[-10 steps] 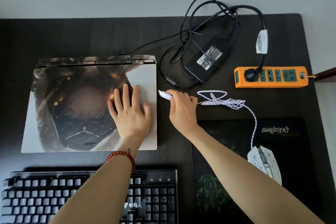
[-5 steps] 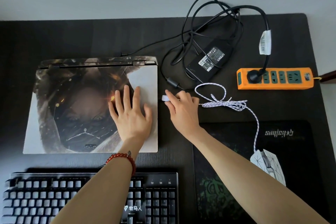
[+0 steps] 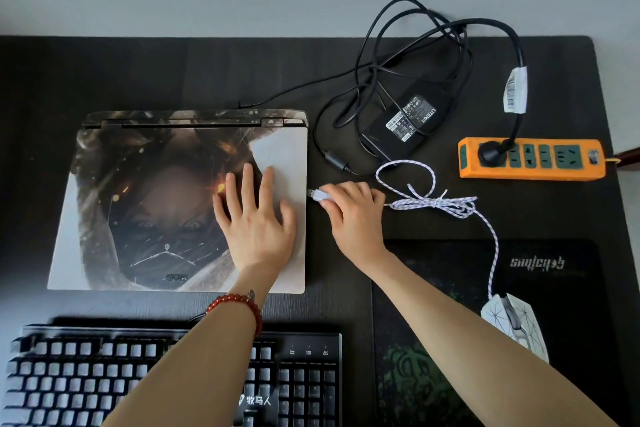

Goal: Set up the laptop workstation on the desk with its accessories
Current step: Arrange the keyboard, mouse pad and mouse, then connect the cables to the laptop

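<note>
USB plug (image 3: 317,194) pinched in right hand (image 3: 349,215), tip beside laptop (image 3: 138,184) (lid closed)

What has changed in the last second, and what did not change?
The right hand carried the plug of the mouse cable down and left to the laptop's right edge. The left hand stayed flat on the closed lid; the mouse stayed put.
</note>
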Tool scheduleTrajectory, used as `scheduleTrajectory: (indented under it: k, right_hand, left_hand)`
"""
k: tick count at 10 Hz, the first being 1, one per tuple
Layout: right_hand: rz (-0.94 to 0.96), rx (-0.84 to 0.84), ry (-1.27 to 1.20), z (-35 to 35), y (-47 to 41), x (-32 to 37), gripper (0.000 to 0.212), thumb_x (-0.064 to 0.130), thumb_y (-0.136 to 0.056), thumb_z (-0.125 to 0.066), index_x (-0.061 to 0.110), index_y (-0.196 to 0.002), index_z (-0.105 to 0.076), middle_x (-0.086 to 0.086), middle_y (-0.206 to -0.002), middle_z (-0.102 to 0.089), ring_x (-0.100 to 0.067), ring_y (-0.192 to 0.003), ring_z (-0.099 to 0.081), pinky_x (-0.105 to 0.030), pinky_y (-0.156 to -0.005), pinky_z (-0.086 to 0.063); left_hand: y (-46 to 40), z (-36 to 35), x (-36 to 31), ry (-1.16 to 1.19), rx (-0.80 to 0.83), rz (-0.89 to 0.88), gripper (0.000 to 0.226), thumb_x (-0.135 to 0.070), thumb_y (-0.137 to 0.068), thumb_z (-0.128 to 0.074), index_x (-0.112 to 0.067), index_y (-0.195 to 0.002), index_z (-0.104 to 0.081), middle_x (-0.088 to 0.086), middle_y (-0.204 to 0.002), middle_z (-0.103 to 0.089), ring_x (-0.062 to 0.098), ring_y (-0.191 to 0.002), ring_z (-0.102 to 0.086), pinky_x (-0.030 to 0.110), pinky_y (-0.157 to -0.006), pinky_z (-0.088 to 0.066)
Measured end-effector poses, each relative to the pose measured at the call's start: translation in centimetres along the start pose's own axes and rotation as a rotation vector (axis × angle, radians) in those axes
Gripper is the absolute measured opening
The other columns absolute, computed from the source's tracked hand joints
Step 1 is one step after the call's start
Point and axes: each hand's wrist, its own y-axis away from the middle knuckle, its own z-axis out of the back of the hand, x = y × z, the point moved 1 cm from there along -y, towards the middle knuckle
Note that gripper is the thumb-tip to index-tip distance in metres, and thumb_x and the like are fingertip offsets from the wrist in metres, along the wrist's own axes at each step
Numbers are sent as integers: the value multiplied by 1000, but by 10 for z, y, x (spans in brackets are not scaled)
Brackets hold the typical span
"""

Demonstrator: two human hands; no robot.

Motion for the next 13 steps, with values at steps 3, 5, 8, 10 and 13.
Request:
scheduleTrajectory:
  k: [3, 5, 8, 10, 13]
  right_hand:
    - [171, 101, 74, -1, -8, -8, 20, 28, -86, -46, 21, -95, -63, 2, -87, -60, -17, -85, -45, -36, -72, -36]
    - [168, 113, 27, -1, -17, -7, 19, 22, -84, -47, 20, -91, -65, -1, -89, -60, -16, -86, -40, -35, -70, -38]
    - [146, 101, -69, -8, -19, 1, 9, 3, -74, -63, 6, -82, -66, -11, -77, -54, -27, -76, -47, -38, -62, -42]
    - [132, 110, 11, -3, -17, 5, 9, 9, -75, -63, 11, -83, -68, -7, -76, -55, -24, -78, -51, -36, -65, -41]
    - [50, 216, 101, 43, 36, 42, 36, 9, -77, -65, 9, -113, -61, -10, -111, -62, -29, -111, -57, -49, -97, -45]
  left_hand:
    - [0, 0, 0, 4, -5, 0, 55, -37, -84, -31, -23, -137, -39, 10, -149, -33, 33, -140, -21, 55, -112, -13]
    - [0, -1, 0, 7, -9, -4, 55, -36, -84, -32, -22, -137, -39, 10, -149, -34, 33, -140, -21, 56, -112, -13]
    - [1, -5, 2, -30, -7, -24, 55, -33, -85, -32, -21, -138, -37, 12, -149, -33, 35, -139, -21, 57, -112, -14]
    - [1, -7, 3, -23, 3, -26, 54, -34, -86, -31, -21, -139, -36, 11, -149, -33, 35, -139, -20, 57, -112, -13]
    - [11, 14, 9, 244, 96, -2, 45, -20, -89, -45, -14, -134, -45, 11, -147, -37, 31, -140, -21, 47, -114, -9]
